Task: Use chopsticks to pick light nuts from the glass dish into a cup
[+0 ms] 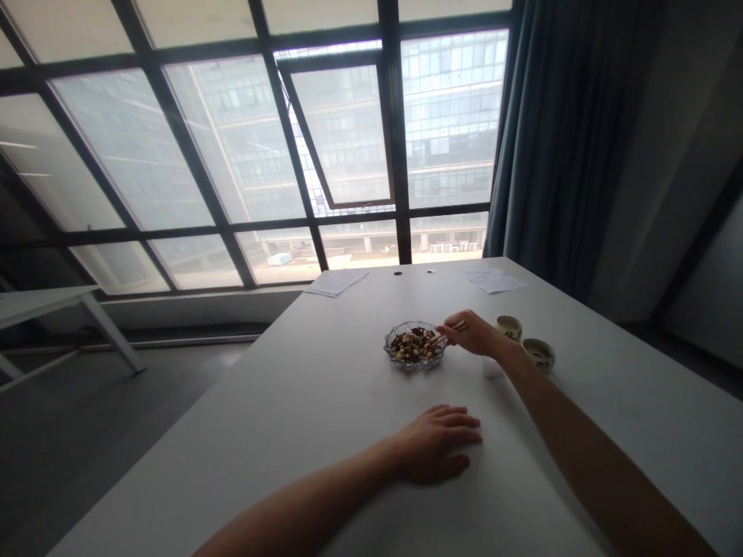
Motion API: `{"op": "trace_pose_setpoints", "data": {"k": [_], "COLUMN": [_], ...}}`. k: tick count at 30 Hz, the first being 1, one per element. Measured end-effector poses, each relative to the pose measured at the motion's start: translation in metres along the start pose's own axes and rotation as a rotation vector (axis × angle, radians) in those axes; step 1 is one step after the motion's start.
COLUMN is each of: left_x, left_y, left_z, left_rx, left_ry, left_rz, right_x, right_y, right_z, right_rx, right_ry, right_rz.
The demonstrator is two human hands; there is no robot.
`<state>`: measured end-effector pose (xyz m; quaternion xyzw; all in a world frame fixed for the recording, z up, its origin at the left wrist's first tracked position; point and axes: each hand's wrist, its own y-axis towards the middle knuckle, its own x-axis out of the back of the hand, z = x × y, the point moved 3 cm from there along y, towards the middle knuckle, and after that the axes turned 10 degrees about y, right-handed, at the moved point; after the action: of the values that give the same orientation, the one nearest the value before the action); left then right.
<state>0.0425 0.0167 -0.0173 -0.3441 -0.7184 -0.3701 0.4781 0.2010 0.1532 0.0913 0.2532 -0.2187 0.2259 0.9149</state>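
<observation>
White table (279,433), far edge toward window. Mid-table: glass dish (390,340) of nuts (415,346). Relative to dish: cup (509,327) and second cup (539,356) at 3 o'clock; paper (337,282) at 10 o'clock; second paper (493,280) at 2 o'clock; dark disc (398,273) and white speck (430,271) at 12, by far edge; small white blob (492,370) at 4, unclear.

Floor-to-ceiling window (232,155), upper frame, black metal mullions (395,131) in slanted grid. One hinged pane (340,135) tilted open, centre top. Beyond glass, multi-storey glass office block (450,116), hazy daylight; room dim by comparison. Dark teal curtain (551,139) drawn at right of window, hanging to floor level. Grey wall (632,155), upper right. Dark grey floor (87,433), lower left. White side table (40,303) at left edge, slim angled legs. White bench (279,433) runs from lower centre toward window.
</observation>
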Motion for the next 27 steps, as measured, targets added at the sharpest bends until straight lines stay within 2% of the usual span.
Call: {"op": "trace_pose_setpoints", "data": {"k": [4,11,14,17,21,27], "left_x": [0.000,0.002,0.002,0.002,0.002,-0.001], "left_y": [0.000,0.001,0.001,0.001,0.000,-0.001], "left_z": [-0.001,-0.002,-0.002,-0.002,-0.001,0.001], "left_rx": [-0.005,-0.005,-0.006,-0.004,-0.003,-0.004], "left_ry": [0.004,0.003,-0.001,-0.003,-0.006,-0.004], "left_rz": [-0.001,0.007,0.007,0.005,-0.004,-0.007], "right_x": [0.010,0.049,0.058,0.051,0.029,0.010], "right_y": [-0.002,-0.019,-0.024,-0.022,-0.011,0.000], "right_z": [0.009,0.037,0.042,0.040,0.030,0.004], "right_rx": [-0.013,-0.008,-0.008,-0.017,-0.029,-0.017], "right_ry": [-0.003,-0.009,-0.025,0.016,0.061,0.035], "right_rz": [-0.061,-0.190,-0.223,-0.176,-0.063,-0.060]}}
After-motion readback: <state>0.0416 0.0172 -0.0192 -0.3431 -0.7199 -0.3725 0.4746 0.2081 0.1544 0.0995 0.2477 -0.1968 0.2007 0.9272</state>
